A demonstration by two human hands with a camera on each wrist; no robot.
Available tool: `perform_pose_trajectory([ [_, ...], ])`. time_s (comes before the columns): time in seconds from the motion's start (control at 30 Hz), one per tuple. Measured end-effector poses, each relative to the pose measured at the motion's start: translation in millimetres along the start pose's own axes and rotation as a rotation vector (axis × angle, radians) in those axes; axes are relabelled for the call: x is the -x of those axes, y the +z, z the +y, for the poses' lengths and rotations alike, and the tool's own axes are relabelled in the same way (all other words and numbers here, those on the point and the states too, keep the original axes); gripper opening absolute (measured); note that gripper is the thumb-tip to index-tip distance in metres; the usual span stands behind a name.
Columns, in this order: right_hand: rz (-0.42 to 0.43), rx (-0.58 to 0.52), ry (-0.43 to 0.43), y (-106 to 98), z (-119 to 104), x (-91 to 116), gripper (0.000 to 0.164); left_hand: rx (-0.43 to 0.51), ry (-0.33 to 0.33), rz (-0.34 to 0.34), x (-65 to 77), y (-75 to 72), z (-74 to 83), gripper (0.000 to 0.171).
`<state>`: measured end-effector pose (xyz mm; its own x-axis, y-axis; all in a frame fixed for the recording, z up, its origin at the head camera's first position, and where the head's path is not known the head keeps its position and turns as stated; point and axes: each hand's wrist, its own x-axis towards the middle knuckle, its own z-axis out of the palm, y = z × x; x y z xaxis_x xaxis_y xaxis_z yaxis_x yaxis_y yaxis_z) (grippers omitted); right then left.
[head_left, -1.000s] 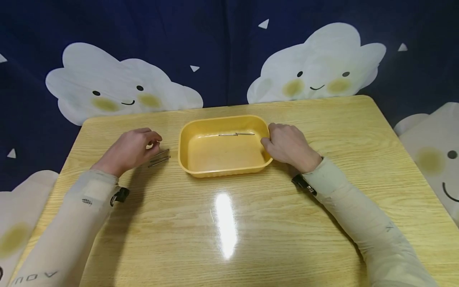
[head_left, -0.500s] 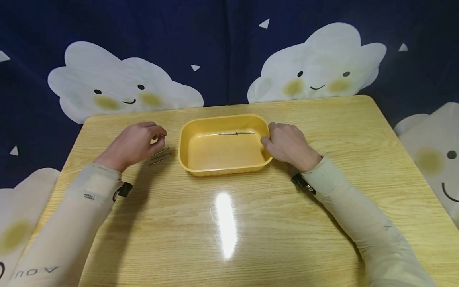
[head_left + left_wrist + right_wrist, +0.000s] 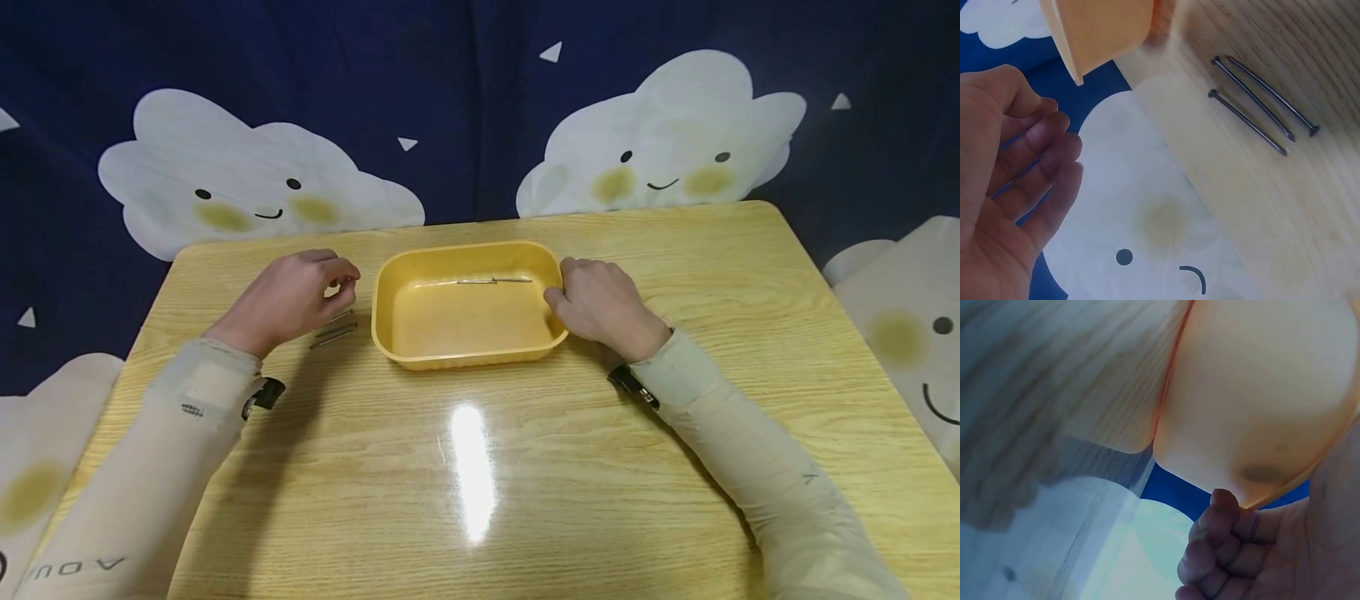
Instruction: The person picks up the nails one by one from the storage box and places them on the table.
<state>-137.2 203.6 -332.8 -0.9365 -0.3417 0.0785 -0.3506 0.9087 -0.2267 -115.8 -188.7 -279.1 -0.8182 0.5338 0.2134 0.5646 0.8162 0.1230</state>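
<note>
A yellow plastic tray (image 3: 468, 365) stands on the wooden table, with two nails (image 3: 512, 280) lying end to end inside it near its far wall. My right hand (image 3: 606, 307) grips the tray's right rim, thumb inside and curled fingers outside. Left of the tray, my left hand (image 3: 288, 296) hovers above the table with fingers curled and thumb tip against the index finger. Nothing shows between those fingertips, though a thin thing could be hidden there. Under and beside that hand lie three dark steel nails (image 3: 1254, 100), roughly parallel, plainest in the left wrist view.
The light wooden table (image 3: 600, 483) stretches toward me, with a bright glare patch (image 3: 472, 471) in front of the tray. Behind it hangs a dark blue cloth (image 3: 465, 100) printed with white smiling clouds.
My left hand has risen and moved right, from over the loose nails toward the tray's left side. My right hand and the tray have stayed in place.
</note>
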Motion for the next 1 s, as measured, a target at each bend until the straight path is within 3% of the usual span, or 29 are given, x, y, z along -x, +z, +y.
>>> perform_pose_trajectory([
  [0.7,-0.013,0.019,0.007,2,1,-1,0.028,0.012,0.088,0.095,-15.8,4.6,12.9,0.017],
  [1.0,0.008,0.020,-0.002,3,2,-1,0.028,0.011,0.110,0.085,-23.8,6.2,19.6,0.016],
])
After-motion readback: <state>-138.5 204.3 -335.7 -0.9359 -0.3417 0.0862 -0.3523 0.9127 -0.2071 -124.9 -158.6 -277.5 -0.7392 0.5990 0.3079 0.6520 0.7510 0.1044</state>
